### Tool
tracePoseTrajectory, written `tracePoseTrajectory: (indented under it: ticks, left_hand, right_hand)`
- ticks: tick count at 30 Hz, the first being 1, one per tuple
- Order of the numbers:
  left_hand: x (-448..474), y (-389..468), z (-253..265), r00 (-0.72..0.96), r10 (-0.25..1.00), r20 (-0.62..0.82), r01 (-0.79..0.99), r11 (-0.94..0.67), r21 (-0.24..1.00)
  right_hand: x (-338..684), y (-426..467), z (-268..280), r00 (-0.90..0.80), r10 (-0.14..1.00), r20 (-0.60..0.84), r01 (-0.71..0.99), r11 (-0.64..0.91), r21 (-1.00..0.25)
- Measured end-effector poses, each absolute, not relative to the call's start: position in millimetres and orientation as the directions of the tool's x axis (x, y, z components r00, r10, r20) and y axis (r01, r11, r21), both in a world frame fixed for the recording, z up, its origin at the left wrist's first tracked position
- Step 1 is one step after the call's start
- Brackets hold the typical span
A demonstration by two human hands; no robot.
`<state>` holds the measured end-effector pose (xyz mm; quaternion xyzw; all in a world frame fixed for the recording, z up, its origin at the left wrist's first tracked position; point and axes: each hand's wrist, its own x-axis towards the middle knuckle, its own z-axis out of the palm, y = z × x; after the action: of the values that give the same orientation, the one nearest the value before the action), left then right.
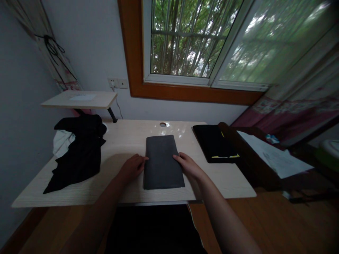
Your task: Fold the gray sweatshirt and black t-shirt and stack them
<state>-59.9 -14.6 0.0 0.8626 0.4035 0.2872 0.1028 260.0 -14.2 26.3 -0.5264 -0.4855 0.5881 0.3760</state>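
A flat dark grey rectangular sheet (162,165), smooth like a folder cover, lies on the pale wooden desk (116,141) in front of me. At its left edge, my left hand (134,167) is closed, fingers curled, with a fingertip touching the edge. My right hand (188,165) grips the right edge, its thumb on top and the other fingers at the side and partly hidden. Whether the sheet is stiff or cloth I cannot tell. On the desk to the right rests a flat black folded item (214,143) with yellow along its edge.
Crumpled black cloth (82,151) with a white piece (63,143) lies on the desk's left side. Behind it stands a small raised shelf (87,100). White paper (275,155) lies on a dark surface at the right. A barred window (190,38) is beyond the desk.
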Motion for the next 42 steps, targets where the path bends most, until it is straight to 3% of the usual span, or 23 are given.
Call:
tracePoseTrajectory:
  ticks: [8,19,23,30,38,42]
  left_hand:
    - [-61,-11,-2,0.507,0.774,0.379,0.643,-0.633,0.431]
    - [-60,-13,4,0.47,0.81,0.352,0.655,-0.587,0.476]
    - [-61,-11,3,0.474,0.809,0.349,0.629,-0.588,0.509]
    - [-64,-10,-3,0.47,0.801,0.37,0.618,-0.598,0.51]
    - [-66,-9,-4,0.485,0.793,0.369,0.605,-0.609,0.514]
    - [-67,-8,-5,0.483,0.792,0.374,0.595,-0.61,0.523]
  right_hand:
    - [243,-6,38,-0.07,0.952,-0.298,-0.233,-0.306,-0.923]
    - [239,-10,28,-0.162,0.969,-0.188,-0.236,-0.223,-0.946]
    - [263,-5,42,-0.128,0.985,-0.117,-0.132,-0.134,-0.982]
    - [341,18,107,-0.033,0.999,-0.002,0.197,0.004,-0.98]
    - [429,53,158,0.198,0.979,0.044,0.375,-0.034,-0.926]
    - [468,68,156,0.258,0.965,-0.051,0.372,-0.148,-0.916]
